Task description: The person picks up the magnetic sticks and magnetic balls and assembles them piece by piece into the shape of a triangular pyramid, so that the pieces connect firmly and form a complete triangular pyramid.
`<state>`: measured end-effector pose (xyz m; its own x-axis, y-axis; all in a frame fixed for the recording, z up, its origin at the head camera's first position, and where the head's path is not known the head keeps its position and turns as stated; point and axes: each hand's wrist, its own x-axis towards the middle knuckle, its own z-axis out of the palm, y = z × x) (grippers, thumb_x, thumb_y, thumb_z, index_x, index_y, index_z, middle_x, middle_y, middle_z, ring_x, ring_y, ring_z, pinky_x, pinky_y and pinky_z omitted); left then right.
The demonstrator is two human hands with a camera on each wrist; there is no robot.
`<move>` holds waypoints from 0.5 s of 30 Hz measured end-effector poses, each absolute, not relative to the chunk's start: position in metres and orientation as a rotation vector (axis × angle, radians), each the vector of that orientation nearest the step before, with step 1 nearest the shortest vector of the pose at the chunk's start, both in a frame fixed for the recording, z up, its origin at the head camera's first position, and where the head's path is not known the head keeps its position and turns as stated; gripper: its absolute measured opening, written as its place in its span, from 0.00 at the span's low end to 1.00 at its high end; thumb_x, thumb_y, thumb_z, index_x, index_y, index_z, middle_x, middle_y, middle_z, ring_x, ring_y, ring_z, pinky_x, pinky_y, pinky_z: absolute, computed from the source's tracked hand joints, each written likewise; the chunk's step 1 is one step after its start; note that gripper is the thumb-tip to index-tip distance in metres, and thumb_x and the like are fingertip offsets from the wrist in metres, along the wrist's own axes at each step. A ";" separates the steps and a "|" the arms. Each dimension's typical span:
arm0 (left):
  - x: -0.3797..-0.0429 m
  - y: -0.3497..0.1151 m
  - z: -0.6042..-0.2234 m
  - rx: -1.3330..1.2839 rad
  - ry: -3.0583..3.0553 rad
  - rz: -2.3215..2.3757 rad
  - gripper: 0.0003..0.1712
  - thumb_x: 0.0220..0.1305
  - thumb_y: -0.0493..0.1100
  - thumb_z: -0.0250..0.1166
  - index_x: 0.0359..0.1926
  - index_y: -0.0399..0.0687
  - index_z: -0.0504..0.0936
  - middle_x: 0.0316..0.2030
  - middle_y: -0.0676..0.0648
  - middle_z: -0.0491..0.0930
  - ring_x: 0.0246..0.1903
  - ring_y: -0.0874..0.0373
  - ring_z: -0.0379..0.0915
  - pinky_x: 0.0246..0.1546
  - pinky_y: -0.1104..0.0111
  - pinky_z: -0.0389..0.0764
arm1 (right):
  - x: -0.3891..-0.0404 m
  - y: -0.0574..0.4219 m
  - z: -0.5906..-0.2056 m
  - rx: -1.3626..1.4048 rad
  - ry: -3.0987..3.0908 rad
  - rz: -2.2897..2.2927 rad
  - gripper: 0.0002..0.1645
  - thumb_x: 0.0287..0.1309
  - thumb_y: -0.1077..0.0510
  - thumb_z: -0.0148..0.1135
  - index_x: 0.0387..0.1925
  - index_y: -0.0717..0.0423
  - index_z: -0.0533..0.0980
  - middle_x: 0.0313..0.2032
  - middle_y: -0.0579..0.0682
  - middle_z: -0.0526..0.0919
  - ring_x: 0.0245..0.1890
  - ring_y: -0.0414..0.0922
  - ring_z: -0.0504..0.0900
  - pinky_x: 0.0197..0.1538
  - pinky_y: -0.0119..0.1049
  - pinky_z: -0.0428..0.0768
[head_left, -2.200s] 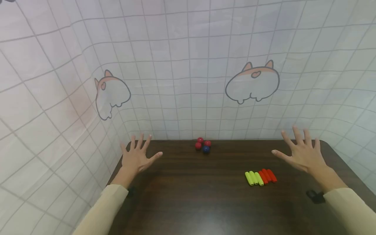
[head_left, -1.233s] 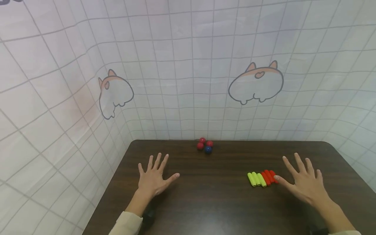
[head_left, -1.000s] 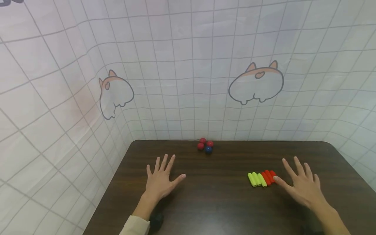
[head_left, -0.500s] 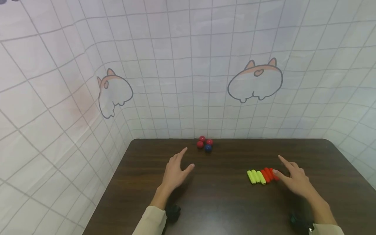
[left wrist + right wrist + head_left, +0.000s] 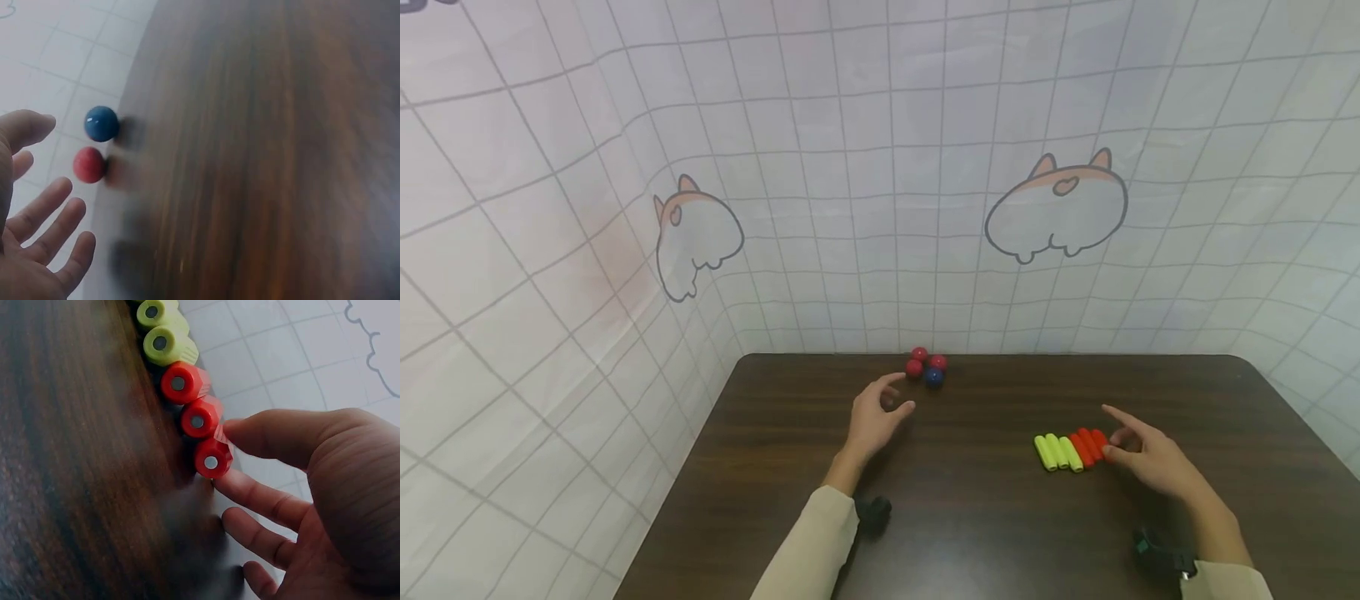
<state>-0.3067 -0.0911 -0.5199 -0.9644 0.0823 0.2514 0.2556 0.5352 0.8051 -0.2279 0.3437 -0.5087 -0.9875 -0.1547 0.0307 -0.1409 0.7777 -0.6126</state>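
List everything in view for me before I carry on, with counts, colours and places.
red balls: three, red, clustered at the table's far edge
blue ball: one, blue, nearest the person in that cluster
yellow-green sticks: three, yellow-green, left half of the row on the table's right
red sticks: three, red, right half of that row
table: one, dark brown, under everything
cloth: white with grey grid, behind and left
animal drawings: two whole, orange and white, on the cloth
wrist devices: two, black, at the wrists
sleeves: two, beige, lower edge
left hand: one, bare, near the balls
right hand: one, bare, at the end red stick, contact unclear
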 end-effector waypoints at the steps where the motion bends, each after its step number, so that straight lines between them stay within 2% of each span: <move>1: -0.309 -0.088 -0.521 -0.286 -2.592 -1.403 0.30 0.63 0.46 0.73 0.65 0.57 0.78 0.49 0.42 0.84 0.47 0.49 0.78 0.45 0.59 0.77 | -0.228 0.344 -0.509 -0.248 2.944 -1.006 0.43 0.67 0.54 0.66 0.75 0.64 0.60 0.44 0.55 0.82 0.34 0.38 0.74 0.37 0.39 0.71; 10: -0.329 -0.062 -0.522 -0.242 -2.613 -1.391 0.28 0.61 0.44 0.74 0.63 0.53 0.81 0.45 0.43 0.83 0.42 0.53 0.77 0.42 0.61 0.78 | -0.230 0.350 -0.510 -0.259 3.003 -0.955 0.38 0.64 0.61 0.66 0.72 0.64 0.64 0.40 0.52 0.83 0.31 0.39 0.74 0.36 0.39 0.71; 15: -0.335 -0.050 -0.522 -0.229 -2.639 -1.302 0.28 0.61 0.44 0.75 0.63 0.54 0.81 0.44 0.44 0.82 0.40 0.55 0.77 0.40 0.64 0.78 | -0.231 0.350 -0.511 -0.243 3.030 -0.914 0.36 0.62 0.60 0.68 0.70 0.63 0.67 0.38 0.51 0.83 0.30 0.38 0.74 0.35 0.39 0.70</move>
<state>-0.3351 -0.0501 -0.5219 -0.9701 0.0539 0.2365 0.2205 0.6022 0.7673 -0.2314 0.3498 -0.5113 -0.9878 -0.1366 0.0751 -0.1553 0.8224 -0.5473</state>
